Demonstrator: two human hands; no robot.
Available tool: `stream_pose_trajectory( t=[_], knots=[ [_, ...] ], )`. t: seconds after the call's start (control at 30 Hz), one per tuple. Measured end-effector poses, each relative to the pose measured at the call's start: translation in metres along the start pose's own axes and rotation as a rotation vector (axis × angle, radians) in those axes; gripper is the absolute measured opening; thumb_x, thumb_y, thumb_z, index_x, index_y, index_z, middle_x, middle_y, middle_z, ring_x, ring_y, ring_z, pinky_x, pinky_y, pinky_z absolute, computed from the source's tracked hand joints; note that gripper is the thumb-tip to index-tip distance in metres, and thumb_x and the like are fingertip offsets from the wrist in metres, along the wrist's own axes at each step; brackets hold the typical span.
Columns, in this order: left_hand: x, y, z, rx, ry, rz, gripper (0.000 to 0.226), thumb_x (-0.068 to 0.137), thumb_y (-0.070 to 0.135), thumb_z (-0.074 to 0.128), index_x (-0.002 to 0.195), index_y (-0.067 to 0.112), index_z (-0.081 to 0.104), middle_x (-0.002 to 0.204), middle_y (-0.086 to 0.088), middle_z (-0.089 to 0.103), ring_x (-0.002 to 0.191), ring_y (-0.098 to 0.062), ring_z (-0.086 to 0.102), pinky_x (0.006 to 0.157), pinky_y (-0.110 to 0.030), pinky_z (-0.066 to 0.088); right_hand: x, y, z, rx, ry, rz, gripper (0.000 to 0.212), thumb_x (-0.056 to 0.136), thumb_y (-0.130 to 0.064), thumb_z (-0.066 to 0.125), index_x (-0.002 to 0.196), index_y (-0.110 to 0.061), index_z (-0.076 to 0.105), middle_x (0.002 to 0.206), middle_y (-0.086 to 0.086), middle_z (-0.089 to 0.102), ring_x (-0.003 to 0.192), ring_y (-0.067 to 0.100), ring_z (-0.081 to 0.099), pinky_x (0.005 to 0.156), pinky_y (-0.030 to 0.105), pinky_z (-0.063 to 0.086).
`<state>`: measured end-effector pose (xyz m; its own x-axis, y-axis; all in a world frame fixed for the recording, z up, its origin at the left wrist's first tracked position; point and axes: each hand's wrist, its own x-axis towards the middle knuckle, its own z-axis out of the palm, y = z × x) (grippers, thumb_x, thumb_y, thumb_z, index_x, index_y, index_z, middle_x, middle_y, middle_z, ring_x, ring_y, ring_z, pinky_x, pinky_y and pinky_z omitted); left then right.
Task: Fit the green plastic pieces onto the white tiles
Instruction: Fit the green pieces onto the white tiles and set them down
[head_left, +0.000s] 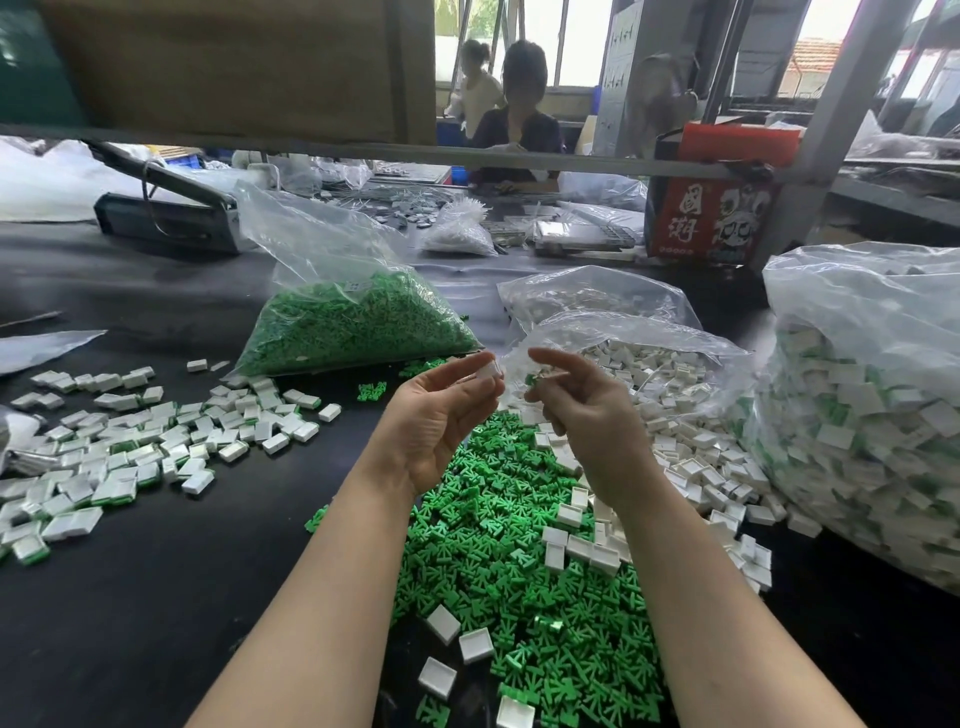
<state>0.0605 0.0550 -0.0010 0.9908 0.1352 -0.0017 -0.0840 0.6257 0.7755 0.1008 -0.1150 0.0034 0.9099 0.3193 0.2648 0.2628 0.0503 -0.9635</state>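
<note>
The left hand (441, 415) is lifted above the dark table (156, 597) and pinches one white tile (491, 371) at its fingertips. The right hand (582, 410) is just beside it, and its thumb and fingers seem to pinch a small green piece (531, 380), though only a bit of green shows, so I cannot be fully sure. The tile and the green bit are very near but do not look joined yet, so I think the fitting step is about to happen. Under the hands lies a big heap of loose green pieces (519, 597) with some white tiles mixed in. To the right, more white tiles spill out of an open clear bag (649, 364). At the left is a spread of finished tiles (130, 441), many with green showing at the edge, so a lot of work looks done and a lot is left. Behind sits a bag of green pieces (358, 322), and at the far right a big bag of tiles (872, 415). What could go wrong? The green piece is tiny, so it could slip from the fingers and drop into the heap. It could also go in crooked or the wrong way round, and then it would not sit flat. Pushing too hard might bend it.
</note>
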Motion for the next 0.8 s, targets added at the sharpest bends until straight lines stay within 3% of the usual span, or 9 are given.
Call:
stream_pose_trajectory(
  t=[0.13, 0.27, 0.47, 0.6, 0.8],
  knots=[
    [0.001, -0.002, 0.002, 0.058, -0.002, -0.021, 0.021, 0.077, 0.019, 0.071, 0.093, 0.005, 0.076, 0.087, -0.012, 0.075, 0.071, -0.015, 0.072, 0.060, -0.023, 0.058, 0.000, -0.001, 0.002, 0.072, 0.084, -0.049, 0.018, 0.084, -0.008, 0.072, 0.101, -0.007, 0.067, 0.090, 0.007, 0.073, 0.067, 0.000, 0.062, 0.063, 0.015, 0.048],
    [0.002, -0.005, 0.003, 0.182, 0.015, -0.021, 0.026, 0.072, 0.031, 0.074, 0.085, 0.009, 0.078, 0.086, -0.009, 0.075, 0.068, -0.011, 0.070, 0.059, -0.021, 0.057, 0.001, -0.001, 0.003, 0.158, 0.113, -0.080, 0.012, 0.084, -0.002, 0.069, 0.096, -0.003, 0.069, 0.083, 0.003, 0.070, 0.063, -0.003, 0.060, 0.060, 0.013, 0.047],
    [0.002, -0.009, 0.008, 0.310, 0.012, 0.037, 0.026, 0.070, 0.032, 0.073, 0.084, 0.011, 0.077, 0.075, -0.005, 0.072, 0.062, -0.010, 0.066, 0.057, -0.019, 0.054, 0.000, 0.000, 0.008, 0.133, 0.124, -0.111, 0.015, 0.087, -0.001, 0.067, 0.101, 0.000, 0.070, 0.082, 0.000, 0.070, 0.065, -0.005, 0.062, 0.062, 0.011, 0.048],
    [0.002, -0.013, 0.012, 0.413, 0.014, 0.087, 0.017, 0.080, 0.026, 0.069, 0.085, 0.010, 0.075, 0.073, -0.005, 0.072, 0.063, -0.011, 0.064, 0.059, -0.020, 0.053, 0.000, 0.001, 0.010, 0.064, 0.139, -0.129, 0.015, 0.085, -0.002, 0.069, 0.100, -0.002, 0.070, 0.084, 0.001, 0.071, 0.065, -0.007, 0.062, 0.062, 0.011, 0.048],
    [0.002, -0.014, 0.014, 0.428, 0.015, 0.123, 0.016, 0.083, 0.024, 0.067, 0.087, 0.010, 0.074, 0.074, -0.005, 0.072, 0.064, -0.011, 0.066, 0.061, -0.021, 0.053, 0.001, 0.003, 0.010, 0.057, 0.159, -0.129, 0.014, 0.085, -0.002, 0.070, 0.099, 0.000, 0.071, 0.084, 0.003, 0.071, 0.065, -0.004, 0.062, 0.063, 0.012, 0.049]
  ],
)
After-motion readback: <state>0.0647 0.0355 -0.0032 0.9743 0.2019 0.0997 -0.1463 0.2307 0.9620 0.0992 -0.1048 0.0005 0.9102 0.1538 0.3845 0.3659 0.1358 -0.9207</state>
